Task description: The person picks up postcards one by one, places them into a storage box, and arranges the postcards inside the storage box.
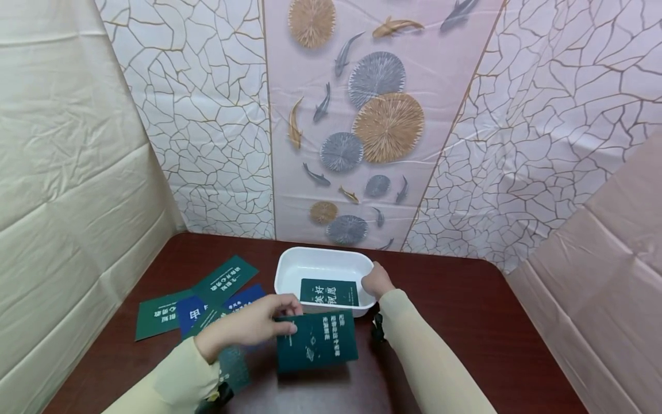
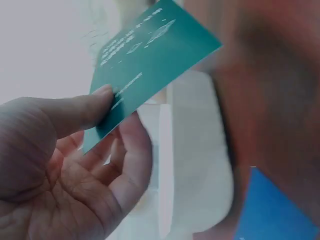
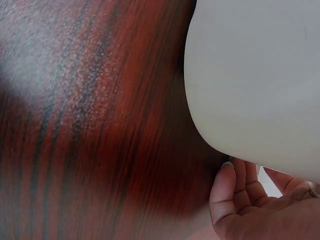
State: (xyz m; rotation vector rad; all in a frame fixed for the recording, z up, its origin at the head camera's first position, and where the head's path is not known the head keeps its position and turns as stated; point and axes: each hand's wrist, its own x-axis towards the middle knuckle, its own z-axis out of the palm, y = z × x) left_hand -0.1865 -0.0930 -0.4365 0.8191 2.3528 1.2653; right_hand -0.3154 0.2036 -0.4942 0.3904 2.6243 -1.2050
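Observation:
My left hand [image 1: 253,323] pinches a green card [image 1: 316,340] printed with white characters and small planet drawings. In the left wrist view, the thumb lies on the card's printed face and the fingers are behind it. The card is tilted in front of a white plastic box [image 1: 289,270]. Inside that box lies another green card [image 1: 331,292] with large white characters. At the box's right end, my right hand [image 1: 377,280] grips the rim. The right wrist view has its curled fingers [image 3: 222,192] against the outside of the box, with part of the hand cut off.
Left of the box, several green cards [image 1: 164,315] and blue cards [image 1: 249,295] lie spread and overlapping on the dark red wooden table [image 1: 455,322]. The left forearm covers some of them. A patterned cloth [image 1: 222,115] hangs behind the table, with plain cloth on both sides.

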